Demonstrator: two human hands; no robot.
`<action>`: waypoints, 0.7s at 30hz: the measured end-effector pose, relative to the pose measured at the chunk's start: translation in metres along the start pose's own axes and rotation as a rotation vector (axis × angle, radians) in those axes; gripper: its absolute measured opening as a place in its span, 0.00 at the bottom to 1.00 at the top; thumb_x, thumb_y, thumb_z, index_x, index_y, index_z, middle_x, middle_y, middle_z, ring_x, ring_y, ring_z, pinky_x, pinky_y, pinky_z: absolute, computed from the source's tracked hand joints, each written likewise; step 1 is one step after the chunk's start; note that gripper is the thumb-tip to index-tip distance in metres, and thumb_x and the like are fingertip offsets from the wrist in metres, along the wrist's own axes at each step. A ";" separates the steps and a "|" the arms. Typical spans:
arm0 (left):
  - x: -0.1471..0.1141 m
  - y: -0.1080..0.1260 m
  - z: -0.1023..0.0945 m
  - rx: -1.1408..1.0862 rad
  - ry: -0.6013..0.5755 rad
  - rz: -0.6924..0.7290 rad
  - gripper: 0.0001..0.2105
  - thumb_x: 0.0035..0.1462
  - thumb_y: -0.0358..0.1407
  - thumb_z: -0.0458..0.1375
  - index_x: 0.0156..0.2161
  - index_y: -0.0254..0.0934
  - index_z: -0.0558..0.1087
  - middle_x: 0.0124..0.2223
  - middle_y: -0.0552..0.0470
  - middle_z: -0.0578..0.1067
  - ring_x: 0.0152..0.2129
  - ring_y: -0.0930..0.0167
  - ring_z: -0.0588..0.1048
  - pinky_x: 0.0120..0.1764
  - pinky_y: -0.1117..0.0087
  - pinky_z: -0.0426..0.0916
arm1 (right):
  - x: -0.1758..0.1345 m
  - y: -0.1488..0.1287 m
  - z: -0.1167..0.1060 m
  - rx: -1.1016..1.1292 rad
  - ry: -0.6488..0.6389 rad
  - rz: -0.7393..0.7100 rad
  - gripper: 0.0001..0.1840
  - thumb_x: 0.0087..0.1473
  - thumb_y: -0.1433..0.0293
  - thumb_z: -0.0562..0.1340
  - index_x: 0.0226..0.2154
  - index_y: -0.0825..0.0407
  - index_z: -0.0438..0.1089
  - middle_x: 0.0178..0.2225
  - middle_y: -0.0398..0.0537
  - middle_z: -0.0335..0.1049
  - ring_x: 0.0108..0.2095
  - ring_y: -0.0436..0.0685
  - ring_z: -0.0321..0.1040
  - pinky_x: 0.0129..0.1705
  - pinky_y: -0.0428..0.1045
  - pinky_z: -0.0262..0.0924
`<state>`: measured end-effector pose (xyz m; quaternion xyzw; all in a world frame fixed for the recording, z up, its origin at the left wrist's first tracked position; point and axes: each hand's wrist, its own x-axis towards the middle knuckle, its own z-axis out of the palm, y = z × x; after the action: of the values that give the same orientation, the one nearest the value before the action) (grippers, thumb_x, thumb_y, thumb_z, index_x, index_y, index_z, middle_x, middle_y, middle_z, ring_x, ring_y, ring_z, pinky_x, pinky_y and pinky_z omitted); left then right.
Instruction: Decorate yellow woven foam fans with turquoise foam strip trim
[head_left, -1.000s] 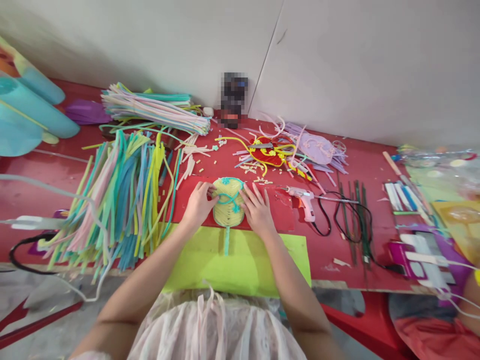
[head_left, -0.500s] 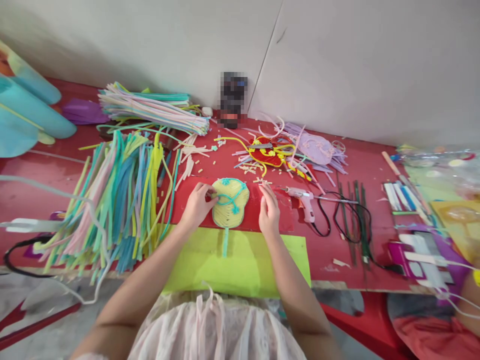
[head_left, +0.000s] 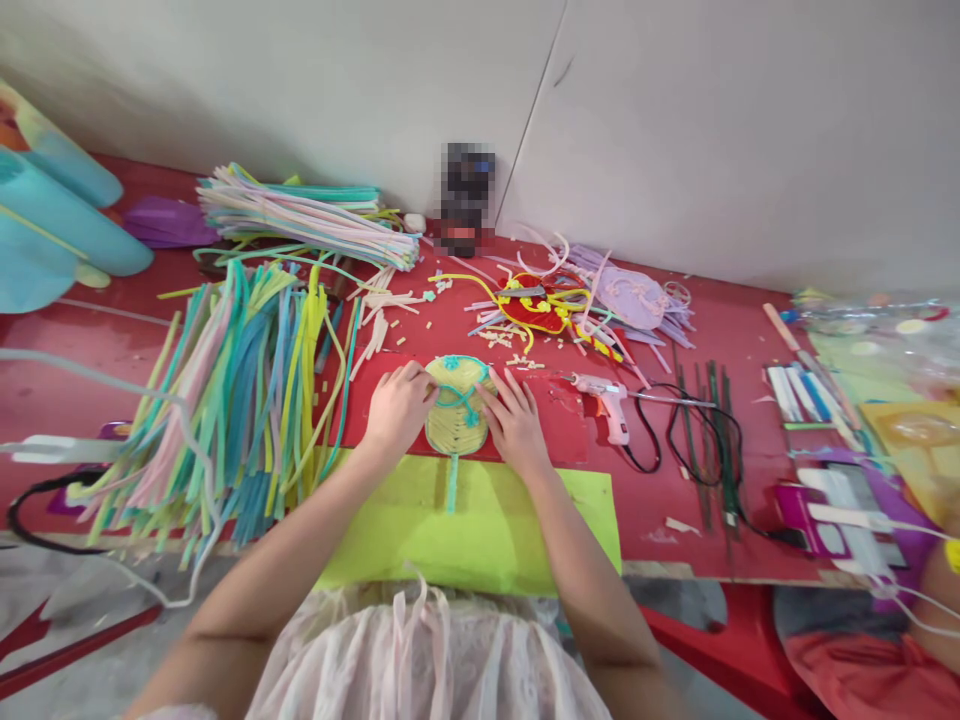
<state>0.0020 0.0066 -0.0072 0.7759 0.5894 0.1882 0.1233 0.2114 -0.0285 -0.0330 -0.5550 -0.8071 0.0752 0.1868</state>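
Yellow fan (head_left: 456, 434) lies between left hand (head_left: 400, 405), its grip unclear, and outspread right hand (head_left: 516, 422), touching it.

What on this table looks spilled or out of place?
Small cream scraps lie scattered on the red table beyond the yellow fan-shaped piece, looking like spilled offcuts. Tips of the pastel strips at left seem to poke past the near edge. Nothing looks broken.

The red table (head_left: 652, 525) bears a pink glue gun (head_left: 613, 404) — dark rods (head_left: 727, 440) to its right, fuzzy stems (head_left: 247, 400) well to its left.
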 end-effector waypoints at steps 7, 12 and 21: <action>0.011 -0.003 0.001 0.023 -0.028 0.071 0.07 0.58 0.34 0.52 0.35 0.38 0.73 0.37 0.47 0.71 0.36 0.64 0.70 0.41 0.63 0.61 | 0.000 0.000 0.000 0.009 -0.001 0.001 0.23 0.62 0.66 0.47 0.59 0.43 0.56 0.65 0.43 0.45 0.66 0.56 0.34 0.64 0.62 0.38; 0.012 -0.007 0.003 0.025 -0.047 0.091 0.06 0.58 0.34 0.53 0.35 0.37 0.72 0.37 0.47 0.71 0.36 0.64 0.70 0.42 0.63 0.61 | 0.000 -0.001 -0.002 -0.016 -0.004 0.001 0.23 0.62 0.67 0.47 0.59 0.43 0.55 0.65 0.43 0.44 0.66 0.56 0.33 0.64 0.62 0.37; 0.015 -0.017 0.004 -0.065 -0.066 0.122 0.06 0.58 0.34 0.53 0.38 0.38 0.71 0.37 0.48 0.72 0.36 0.65 0.71 0.43 0.63 0.63 | -0.003 -0.009 -0.003 -0.049 -0.073 -0.127 0.23 0.61 0.63 0.51 0.58 0.39 0.56 0.64 0.41 0.46 0.66 0.58 0.35 0.64 0.65 0.32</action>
<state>-0.0072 0.0259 -0.0157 0.8118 0.5300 0.1889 0.1562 0.2057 -0.0346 -0.0284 -0.5040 -0.8485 0.0635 0.1481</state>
